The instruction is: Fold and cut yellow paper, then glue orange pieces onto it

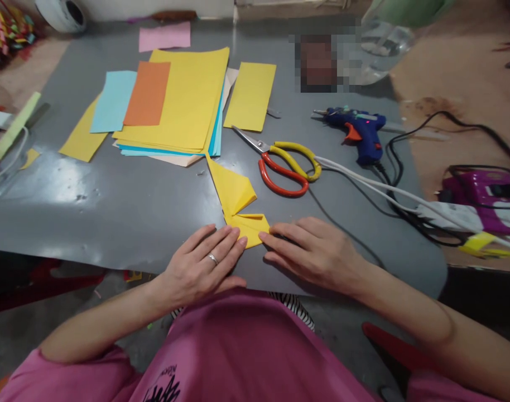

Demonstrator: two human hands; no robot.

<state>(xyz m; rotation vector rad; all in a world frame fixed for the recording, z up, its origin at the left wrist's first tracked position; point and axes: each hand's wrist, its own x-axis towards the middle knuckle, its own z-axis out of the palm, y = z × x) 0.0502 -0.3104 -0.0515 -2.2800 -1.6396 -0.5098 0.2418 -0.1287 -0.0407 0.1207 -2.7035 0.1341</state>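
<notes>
A folded yellow paper piece (237, 202) lies on the grey table sheet (125, 212) near its front edge. My left hand (202, 265), a ring on one finger, lies flat with fingers stretched out, its fingertips pressing the paper's lower left corner. My right hand (311, 248) also lies flat, fingers extended, its fingertips touching the paper's lower right corner. Neither hand grips anything.
Scissors (280, 162) with yellow and red handles lie just beyond the paper. A blue glue gun (357, 131) with cables sits at the right. A stack of yellow, blue and orange sheets (175, 106) and a yellow strip (250, 95) lie farther back. A power strip (447, 215) rests at right.
</notes>
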